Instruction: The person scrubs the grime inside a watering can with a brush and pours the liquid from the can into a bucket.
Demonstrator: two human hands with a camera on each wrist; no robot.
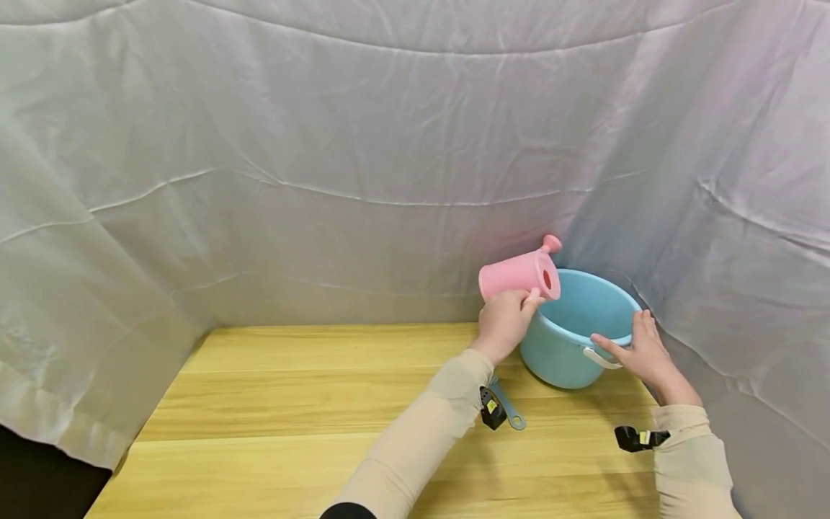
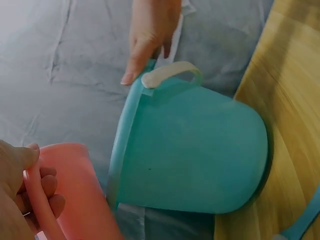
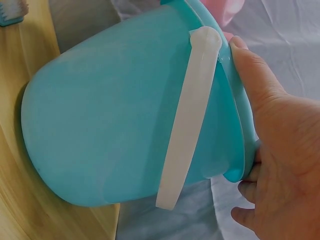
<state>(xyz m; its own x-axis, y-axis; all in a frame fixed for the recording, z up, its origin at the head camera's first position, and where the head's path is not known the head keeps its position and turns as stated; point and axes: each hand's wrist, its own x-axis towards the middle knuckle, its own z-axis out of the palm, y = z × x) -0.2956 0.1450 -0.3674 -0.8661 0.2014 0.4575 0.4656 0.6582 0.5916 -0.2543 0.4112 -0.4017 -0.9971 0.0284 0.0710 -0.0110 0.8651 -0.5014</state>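
A pink watering can [image 1: 512, 275] is tipped on its side at the left of a light blue bucket [image 1: 564, 360], its open top facing the bucket's mouth. My left hand [image 1: 506, 324] grips the can's handle, fingers curled round it in the left wrist view. The bucket stands upright on the table, with a white handle [image 3: 187, 120] hanging down its side. My right hand [image 1: 648, 353] holds the bucket's rim on the right, its thumb [image 3: 255, 70] lying along the edge. The bucket's contents are hidden, and no flowing water is visible.
A brush with a blue handle [image 1: 509, 407] lies on the wooden table [image 1: 292, 389], partly behind my left wrist; its pale bristles [image 3: 12, 10] show in the right wrist view. Grey cloth [image 1: 363, 144] hangs behind the table and along both sides, close to the bucket.
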